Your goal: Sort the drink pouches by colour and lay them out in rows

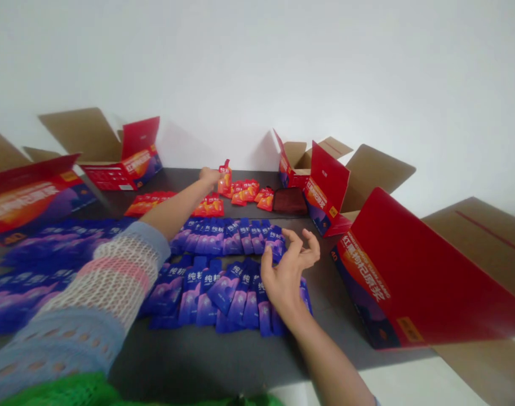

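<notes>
At the back of the table, my left hand [209, 176] is closed on a red-orange pouch [225, 180], holding it upright above other red pouches. My right hand [289, 273] is nearer, with thumb and index finger at the two sides of a small blue-purple pouch [275, 239]; its other fingers are bent and spread apart. Beneath and left of that hand lie overlapping rows of blue pouches [207, 293]. Loose red pouches [244, 192] lie past them, close to the left hand. My left forearm hides part of both groups.
Open red cartons with raised flaps stand at the right: a near one [409, 276], a middle one [325, 192] and a far one [293, 169]. More open cartons [134, 163] stand at the left. A dark brown flat item [290, 201] lies on the black table [190, 361].
</notes>
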Motion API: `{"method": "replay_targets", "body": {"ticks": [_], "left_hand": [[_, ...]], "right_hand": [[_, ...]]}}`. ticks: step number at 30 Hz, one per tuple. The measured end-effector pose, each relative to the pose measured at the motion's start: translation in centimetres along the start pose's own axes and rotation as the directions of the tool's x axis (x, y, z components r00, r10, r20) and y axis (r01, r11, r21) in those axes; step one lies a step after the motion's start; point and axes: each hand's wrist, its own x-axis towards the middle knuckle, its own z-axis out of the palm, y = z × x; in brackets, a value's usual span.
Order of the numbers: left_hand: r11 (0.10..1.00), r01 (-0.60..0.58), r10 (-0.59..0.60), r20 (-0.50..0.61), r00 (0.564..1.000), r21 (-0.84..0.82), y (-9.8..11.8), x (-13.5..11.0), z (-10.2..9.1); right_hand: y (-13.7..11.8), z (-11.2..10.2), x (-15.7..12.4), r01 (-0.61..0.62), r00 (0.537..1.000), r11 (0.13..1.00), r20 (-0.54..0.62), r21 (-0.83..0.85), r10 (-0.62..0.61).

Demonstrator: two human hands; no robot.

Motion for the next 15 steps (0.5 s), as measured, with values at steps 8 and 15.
{"method": "replay_targets", "body": {"ticks": [8,15], "left_hand": [[0.912,-0.038,0.303,0.611,0.732,-0.408,3.0,-10.1,-2.7],[0.91,-0.092,0.39,0.755,0.527,-0.405,3.7,-21.1,-0.8]], "right_hand": [[1.2,1.6,1.0,-0.404,0.908,0.745,0.331,0.531,0.256],[1.4,2.6,1.9,-0.455,0.879,0.303,0.369,0.837,0.301]]}}
